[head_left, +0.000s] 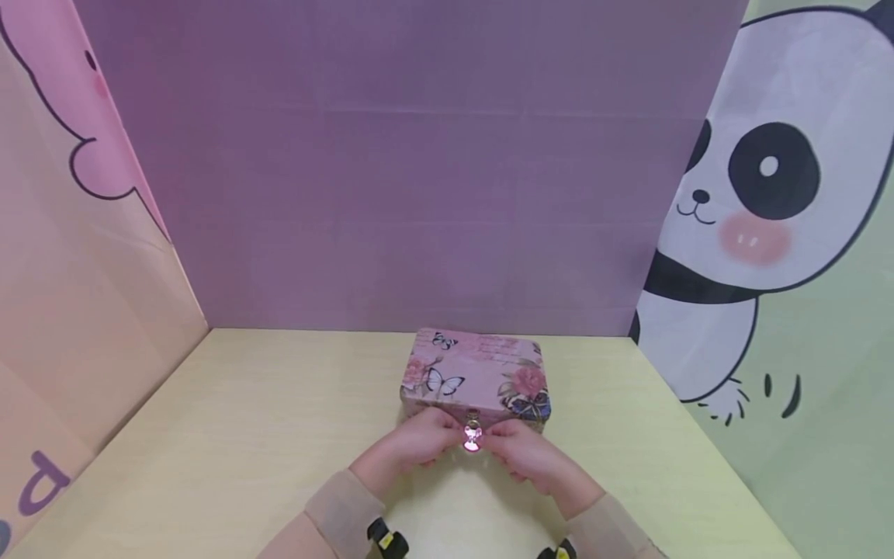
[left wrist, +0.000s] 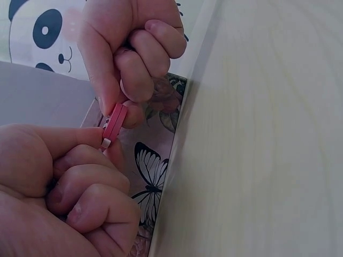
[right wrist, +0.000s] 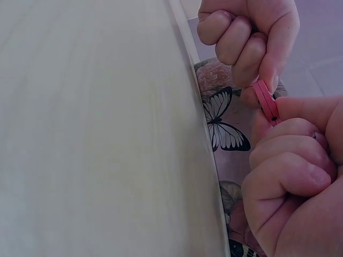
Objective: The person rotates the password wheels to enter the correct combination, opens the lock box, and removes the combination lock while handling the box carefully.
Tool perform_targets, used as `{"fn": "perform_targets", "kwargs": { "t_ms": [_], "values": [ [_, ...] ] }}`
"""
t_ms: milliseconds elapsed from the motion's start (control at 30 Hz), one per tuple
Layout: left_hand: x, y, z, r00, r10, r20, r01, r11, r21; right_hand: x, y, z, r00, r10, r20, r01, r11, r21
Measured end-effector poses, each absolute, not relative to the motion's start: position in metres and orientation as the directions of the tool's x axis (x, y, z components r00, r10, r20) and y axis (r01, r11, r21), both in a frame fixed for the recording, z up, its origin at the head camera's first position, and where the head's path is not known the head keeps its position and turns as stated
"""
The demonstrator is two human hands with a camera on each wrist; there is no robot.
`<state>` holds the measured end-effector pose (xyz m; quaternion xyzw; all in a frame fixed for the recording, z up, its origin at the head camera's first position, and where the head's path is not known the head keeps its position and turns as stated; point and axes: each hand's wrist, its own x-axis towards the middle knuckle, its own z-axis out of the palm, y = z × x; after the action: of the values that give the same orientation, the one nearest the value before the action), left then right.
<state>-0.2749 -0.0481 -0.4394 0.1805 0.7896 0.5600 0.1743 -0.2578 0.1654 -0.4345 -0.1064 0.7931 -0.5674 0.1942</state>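
Note:
A pink tin box (head_left: 482, 369) with butterflies and roses printed on it lies lid up on the table. At the middle of its front, a small pink padlock (head_left: 472, 438) hangs at the metal clasp (head_left: 473, 415). My left hand (head_left: 427, 436) pinches one side of the padlock between thumb and forefinger, the other fingers curled in. From the opposite side my right hand (head_left: 525, 450) pinches it the same way. Both wrist views show the padlock (left wrist: 113, 126) edge-on between the two thumbs, its shackle hidden. Behind the fingers is the box's printed front (right wrist: 228, 123).
The pale wooden table (head_left: 279, 404) extends on both sides of the box. A purple panel (head_left: 419, 171) stands along the back edge. Side panels flank the table, a panda (head_left: 775, 233) on the right one and a pink cartoon figure (head_left: 105, 167) on the left one.

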Motion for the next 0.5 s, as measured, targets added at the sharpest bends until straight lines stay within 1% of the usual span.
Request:
{"fn": "perform_targets", "kwargs": {
  "t_ms": [300,500],
  "values": [
    [-0.276,-0.049,-0.440,-0.875,0.477,-0.080,0.092,0.325,0.941,-0.261,0.173,-0.433,-0.922,-0.341,-0.186,0.062,0.343,-0.937],
    [-0.274,-0.050,-0.437,-0.875,0.476,-0.084,0.088,0.329,0.940,-0.261,0.178,-0.428,-0.916,-0.350,-0.197,0.069,0.344,-0.936]
  ]
}}
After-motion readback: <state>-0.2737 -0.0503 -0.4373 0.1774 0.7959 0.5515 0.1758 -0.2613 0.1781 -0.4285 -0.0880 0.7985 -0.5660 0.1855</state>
